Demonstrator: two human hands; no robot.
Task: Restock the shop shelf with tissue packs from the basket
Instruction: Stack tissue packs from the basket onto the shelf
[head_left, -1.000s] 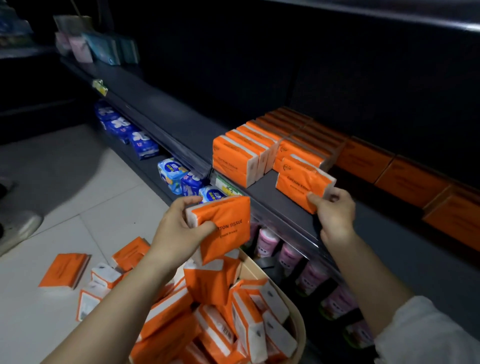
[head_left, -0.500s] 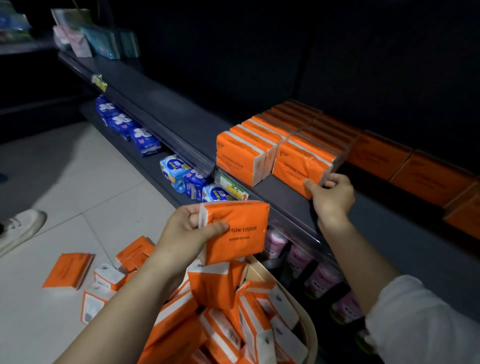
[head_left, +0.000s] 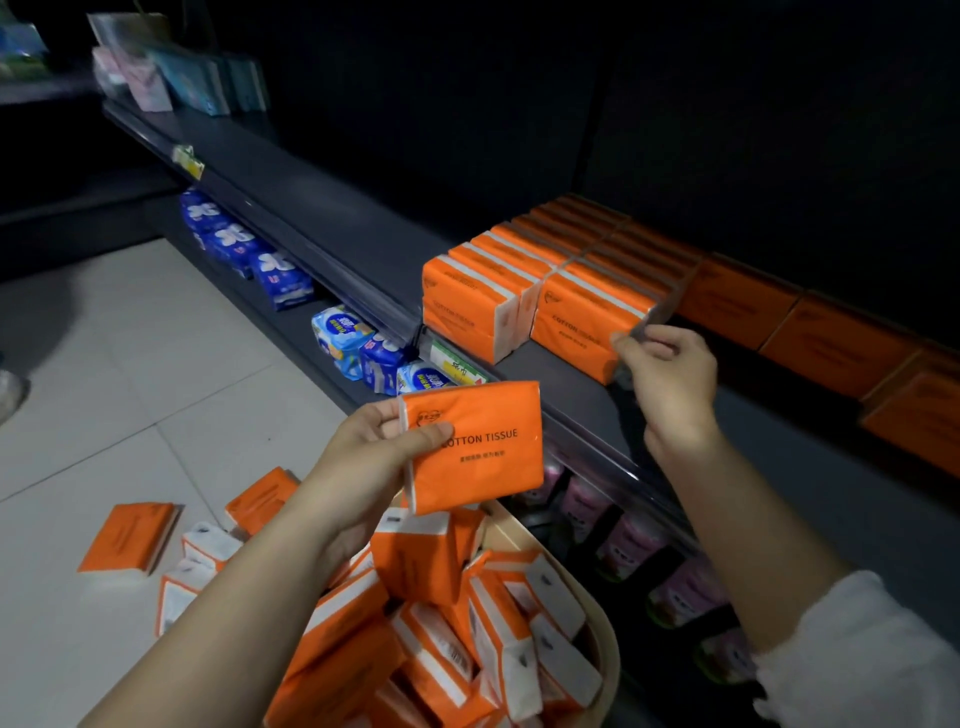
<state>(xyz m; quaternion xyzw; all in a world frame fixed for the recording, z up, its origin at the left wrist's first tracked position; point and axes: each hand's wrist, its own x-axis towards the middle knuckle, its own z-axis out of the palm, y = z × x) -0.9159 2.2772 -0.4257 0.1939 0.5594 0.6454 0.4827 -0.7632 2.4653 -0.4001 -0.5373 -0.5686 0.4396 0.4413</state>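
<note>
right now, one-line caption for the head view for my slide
The left hand holds an orange tissue pack above the basket while the right hand pinches the front pack on the shelf.

The dark shelf (head_left: 363, 249) before me carries orange tissue packs (head_left: 467, 306) in two rows running front to back, side by side and touching, their fronts near the rail; just to the right, flat orange packs (head_left: 737, 306) lie along the back; at the far left end stand pastel packs (head_left: 156, 83); price tags (head_left: 188, 162) sit on the front rail; the lower shelf (head_left: 298, 338) holds blue packs (head_left: 280, 275); on the tiled floor (head_left: 104, 364) loose orange packs (head_left: 127, 535) lie scattered, some showing white sides.
</note>
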